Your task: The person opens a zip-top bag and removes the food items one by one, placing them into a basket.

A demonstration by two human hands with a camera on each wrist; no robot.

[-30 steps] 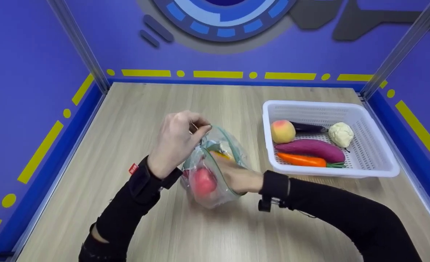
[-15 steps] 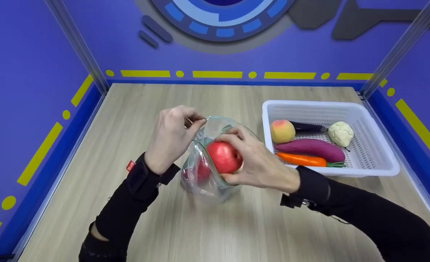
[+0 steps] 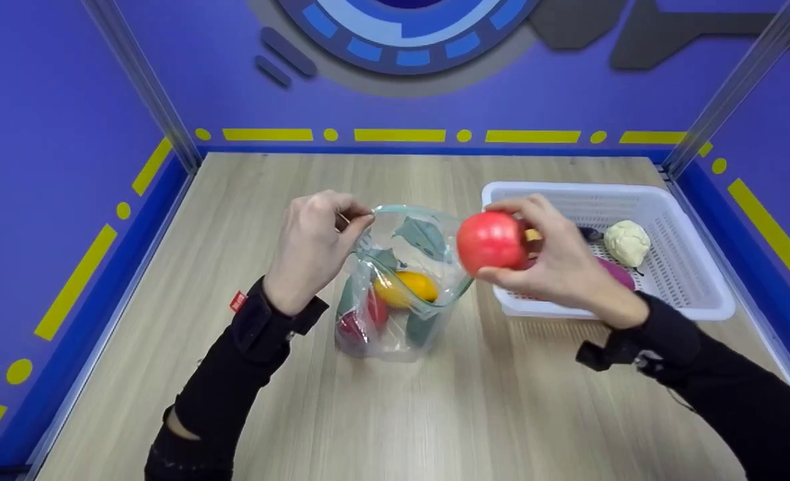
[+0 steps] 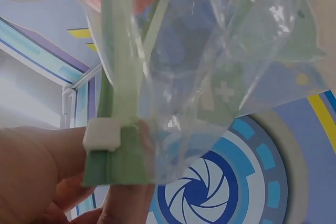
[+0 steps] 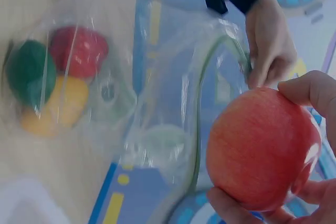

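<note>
My left hand point(image 3: 318, 244) pinches the top corner of a clear zip bag point(image 3: 395, 347), beside a white slider point(image 4: 102, 134) on its green zip strip. The bag stands on the table with its mouth open. Inside lie a yellow item point(image 3: 412, 287), a red item point(image 5: 79, 51) and a dark green item point(image 5: 31, 72). My right hand point(image 3: 562, 260) grips a red apple point(image 3: 492, 240), fingers and thumb round its sides. It is held up between the bag's mouth and the white basket, overlapping the basket's left rim in the head view.
The white perforated basket point(image 3: 716, 310) stands at the right of the wooden table point(image 3: 268, 414). In it a cauliflower point(image 3: 627, 242) and the end of a purple vegetable point(image 3: 615, 272) show; my right hand hides much of the rest. Blue panels point(image 3: 408, 110) enclose the table's back and sides.
My right hand was inside the bag, then came out with the apple and moved right toward the basket. The bag's mouth shows wider now. My left hand stays at the bag's corner.
</note>
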